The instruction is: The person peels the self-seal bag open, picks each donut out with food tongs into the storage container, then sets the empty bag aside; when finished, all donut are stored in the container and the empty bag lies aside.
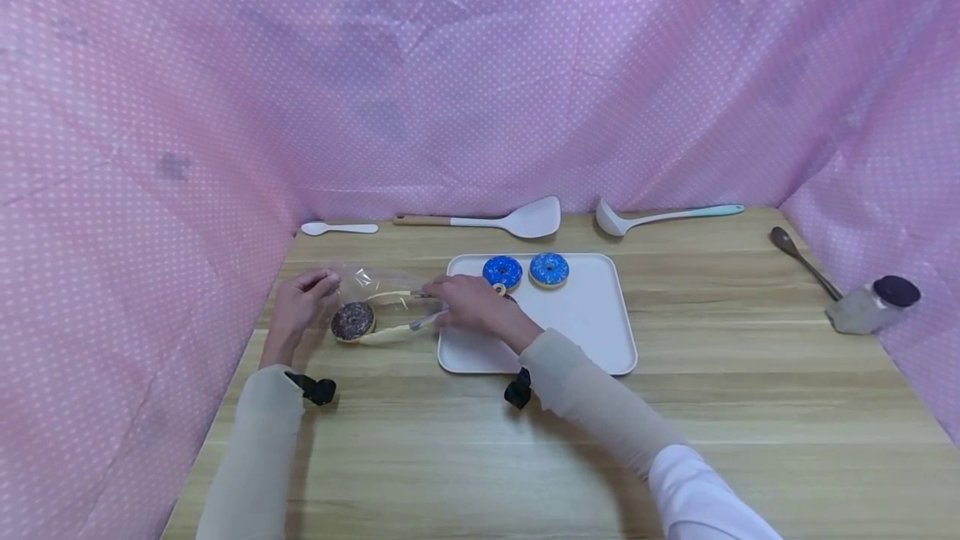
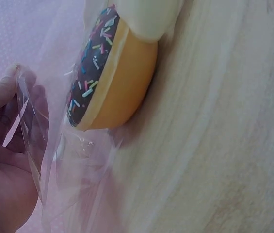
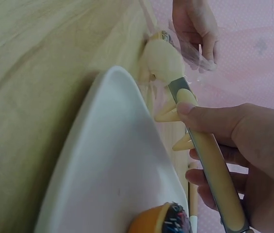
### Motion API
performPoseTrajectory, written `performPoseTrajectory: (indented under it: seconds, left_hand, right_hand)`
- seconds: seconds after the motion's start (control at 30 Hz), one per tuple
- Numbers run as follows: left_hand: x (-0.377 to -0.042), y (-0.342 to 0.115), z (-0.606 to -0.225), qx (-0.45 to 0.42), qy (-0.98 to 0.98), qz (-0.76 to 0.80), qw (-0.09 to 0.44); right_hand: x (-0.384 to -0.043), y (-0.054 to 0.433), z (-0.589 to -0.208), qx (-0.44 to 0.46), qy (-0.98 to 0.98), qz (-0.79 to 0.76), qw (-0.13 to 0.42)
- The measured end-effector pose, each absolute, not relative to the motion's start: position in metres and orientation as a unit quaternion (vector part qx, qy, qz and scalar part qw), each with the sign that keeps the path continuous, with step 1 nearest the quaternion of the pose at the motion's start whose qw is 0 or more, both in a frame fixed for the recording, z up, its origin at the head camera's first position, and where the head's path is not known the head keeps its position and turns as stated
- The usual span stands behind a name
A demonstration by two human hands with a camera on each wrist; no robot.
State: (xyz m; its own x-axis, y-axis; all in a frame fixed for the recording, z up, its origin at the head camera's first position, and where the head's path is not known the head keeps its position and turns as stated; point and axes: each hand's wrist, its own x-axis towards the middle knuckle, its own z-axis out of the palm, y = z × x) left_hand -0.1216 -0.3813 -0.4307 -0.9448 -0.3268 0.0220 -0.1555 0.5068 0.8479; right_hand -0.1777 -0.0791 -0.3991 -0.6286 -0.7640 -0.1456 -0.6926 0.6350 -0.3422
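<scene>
My left hand [image 1: 296, 307] pinches the edge of a clear plastic bag [image 2: 35, 131] between thumb and fingers. My right hand [image 1: 480, 307] grips the handles of tongs [image 3: 213, 177] that have cream-coloured arms and tips. Between the tong tips is a doughnut [image 1: 352, 322] with dark chocolate icing and coloured sprinkles. In the left wrist view, this doughnut stands tilted close over the wooden table, one pale tip against its side, with the bag's film overlapping its iced face. The bag spreads around the tongs, left of the white tray [image 1: 585, 323].
Two blue-iced doughnuts [image 1: 549, 270] lie at the tray's back; another chocolate doughnut [image 3: 176, 221] is partly hidden by my right hand. Along the table's back lie a white spoon [image 1: 341, 228], a spatula [image 1: 534, 217] and a ladle [image 1: 613, 219]. A dark spoon [image 1: 783, 240] and a black-lidded jar [image 1: 858, 312] are at right.
</scene>
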Motion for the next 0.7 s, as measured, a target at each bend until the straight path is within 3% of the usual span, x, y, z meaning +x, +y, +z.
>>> performPoseTrajectory:
  seconds: [0.3,0.7]
  left_hand:
    - [-0.123,-0.382,-0.434,0.148,-0.867,-0.467,0.091]
    - [-0.123,-0.382,-0.434,0.159,-0.863,-0.473,0.087]
  right_hand:
    - [-0.174,-0.076,-0.404,-0.412,0.896,-0.12,0.112]
    - [-0.172,-0.056,-0.389,-0.402,0.895,-0.154,0.117]
